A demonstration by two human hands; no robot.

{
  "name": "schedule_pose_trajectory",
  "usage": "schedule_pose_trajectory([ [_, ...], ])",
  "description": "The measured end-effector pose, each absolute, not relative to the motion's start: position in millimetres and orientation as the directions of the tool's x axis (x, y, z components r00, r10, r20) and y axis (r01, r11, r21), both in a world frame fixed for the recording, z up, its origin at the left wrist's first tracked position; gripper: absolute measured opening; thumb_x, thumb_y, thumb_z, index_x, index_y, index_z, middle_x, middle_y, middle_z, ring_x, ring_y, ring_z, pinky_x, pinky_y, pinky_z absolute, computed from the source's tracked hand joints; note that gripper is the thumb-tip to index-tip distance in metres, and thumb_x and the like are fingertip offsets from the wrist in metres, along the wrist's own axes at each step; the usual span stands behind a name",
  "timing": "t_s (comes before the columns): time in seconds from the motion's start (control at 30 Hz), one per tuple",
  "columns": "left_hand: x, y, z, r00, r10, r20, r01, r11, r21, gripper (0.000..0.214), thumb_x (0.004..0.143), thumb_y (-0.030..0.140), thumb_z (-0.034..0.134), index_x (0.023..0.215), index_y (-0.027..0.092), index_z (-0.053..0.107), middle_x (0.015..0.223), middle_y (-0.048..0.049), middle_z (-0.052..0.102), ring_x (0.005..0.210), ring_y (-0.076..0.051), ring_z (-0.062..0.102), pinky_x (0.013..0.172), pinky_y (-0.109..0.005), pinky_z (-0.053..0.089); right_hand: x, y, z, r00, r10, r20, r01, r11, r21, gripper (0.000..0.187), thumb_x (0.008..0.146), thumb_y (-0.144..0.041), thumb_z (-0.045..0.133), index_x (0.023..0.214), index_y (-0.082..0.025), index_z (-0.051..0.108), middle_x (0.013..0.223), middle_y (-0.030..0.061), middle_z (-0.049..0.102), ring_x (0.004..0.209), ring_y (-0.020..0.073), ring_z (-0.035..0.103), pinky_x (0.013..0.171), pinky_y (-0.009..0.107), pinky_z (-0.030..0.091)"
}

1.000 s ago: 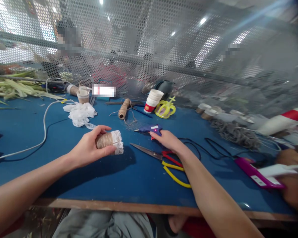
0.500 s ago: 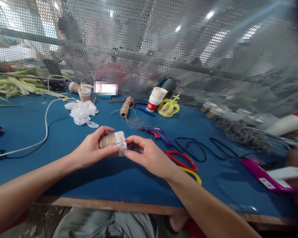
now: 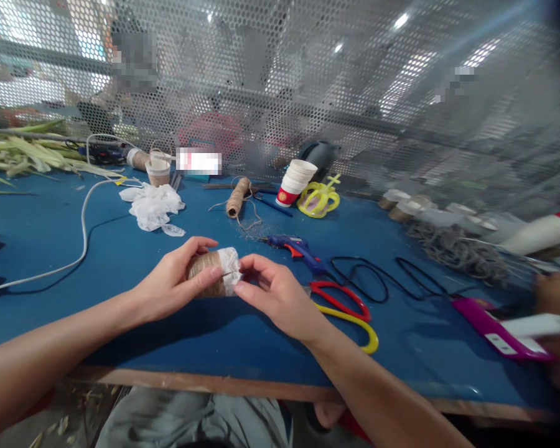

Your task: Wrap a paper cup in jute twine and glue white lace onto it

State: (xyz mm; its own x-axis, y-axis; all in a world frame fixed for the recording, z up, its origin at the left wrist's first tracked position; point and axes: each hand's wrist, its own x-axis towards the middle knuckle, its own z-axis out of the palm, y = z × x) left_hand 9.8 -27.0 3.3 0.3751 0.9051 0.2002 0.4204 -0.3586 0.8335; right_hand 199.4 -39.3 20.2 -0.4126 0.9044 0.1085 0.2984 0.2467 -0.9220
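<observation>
A twine-wrapped cup [image 3: 204, 264] lies on its side above the table, with my left hand [image 3: 175, 274] closed around it. White lace trim [image 3: 229, 260] circles its right end, and a narrow slit or seam shows in the band. My right hand [image 3: 273, 289] pinches the lace edge at that end between thumb and fingers; the fingertips partly hide what they grip. Beyond my hands lie a blue glue gun [image 3: 295, 247] with a red trigger and a roll of twine [image 3: 238, 196]. Scissors [image 3: 343, 305] with red and yellow handles rest beside my right wrist.
White lace [image 3: 153, 208] is heaped at the left near a twine-wrapped cup [image 3: 158, 172]. Stacked paper cups [image 3: 295, 182] and a yellow crown-shaped piece [image 3: 319, 200] stand at the back. Cables cross the blue table [image 3: 261, 354]. At the right, a blurred hand [image 3: 555, 295] is near a purple tool [image 3: 499, 330].
My left thumb has shifted back from the lace toward the twine, and the cup has turned slightly. My right hand stays at the lace edge. The view has moved a little.
</observation>
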Motion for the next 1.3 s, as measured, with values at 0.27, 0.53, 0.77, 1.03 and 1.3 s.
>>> schedule_pose_trajectory([
  [0.27, 9.1, -24.1, 1.0, 0.372, 0.922, 0.105, 0.395, -0.260, 0.881, 0.042, 0.084, 0.047, 0.045, 0.113, 0.017, 0.048, 0.094, -0.0046, 0.058, 0.080, -0.017, 0.055, 0.070, -0.029, 0.045, 205.4, -43.7, 20.5, -0.375, 0.737, 0.563, 0.451, 0.675, -0.584, 0.022, 0.076, -0.010, 0.055, 0.094, -0.022, 0.053, 0.100, 0.0052, 0.055, 0.097, 0.0184, 0.053, 0.086, 0.037, 0.044],
  [0.53, 9.3, -24.6, -0.2, 0.391, 0.917, 0.083, 0.422, -0.258, 0.869, 0.043, 0.083, 0.047, 0.046, 0.113, 0.017, 0.047, 0.095, -0.0050, 0.058, 0.082, -0.018, 0.055, 0.072, -0.032, 0.045, 203.7, -45.1, 23.2, -0.452, 0.693, 0.562, 0.485, 0.720, -0.497, 0.011, 0.081, -0.011, 0.054, 0.083, -0.021, 0.059, 0.099, 0.0056, 0.053, 0.097, 0.0179, 0.054, 0.083, 0.036, 0.045],
  [0.77, 13.3, -28.3, 1.9, 0.394, 0.907, 0.147, 0.471, -0.337, 0.816, 0.043, 0.082, 0.046, 0.049, 0.113, 0.016, 0.047, 0.095, -0.0064, 0.060, 0.081, -0.019, 0.058, 0.071, -0.032, 0.047, 204.0, -43.6, 23.6, -0.330, 0.871, 0.364, 0.362, 0.473, -0.803, 0.004, 0.079, -0.018, 0.058, 0.077, -0.021, 0.058, 0.097, 0.0040, 0.055, 0.092, 0.0174, 0.056, 0.084, 0.035, 0.045],
  [1.03, 12.0, -28.4, -1.7, 0.398, 0.893, 0.209, 0.501, -0.402, 0.766, 0.044, 0.081, 0.041, 0.052, 0.115, 0.015, 0.047, 0.102, -0.0100, 0.061, 0.089, -0.021, 0.059, 0.078, -0.035, 0.048, 201.7, -41.8, 19.1, -0.273, 0.925, 0.265, 0.359, 0.353, -0.864, 0.004, 0.079, -0.021, 0.057, 0.075, -0.020, 0.057, 0.095, 0.0044, 0.056, 0.089, 0.0174, 0.056, 0.080, 0.033, 0.046],
  [1.3, 12.7, -28.3, -2.5, 0.402, 0.882, 0.246, 0.514, -0.439, 0.737, 0.044, 0.080, 0.041, 0.053, 0.115, 0.014, 0.046, 0.102, -0.0106, 0.061, 0.091, -0.022, 0.059, 0.079, -0.036, 0.048, 198.6, -41.0, 15.9, -0.233, 0.940, 0.249, 0.356, 0.321, -0.878, 0.004, 0.077, -0.020, 0.057, 0.076, -0.019, 0.053, 0.090, 0.0037, 0.056, 0.083, 0.0158, 0.055, 0.074, 0.031, 0.046],
])
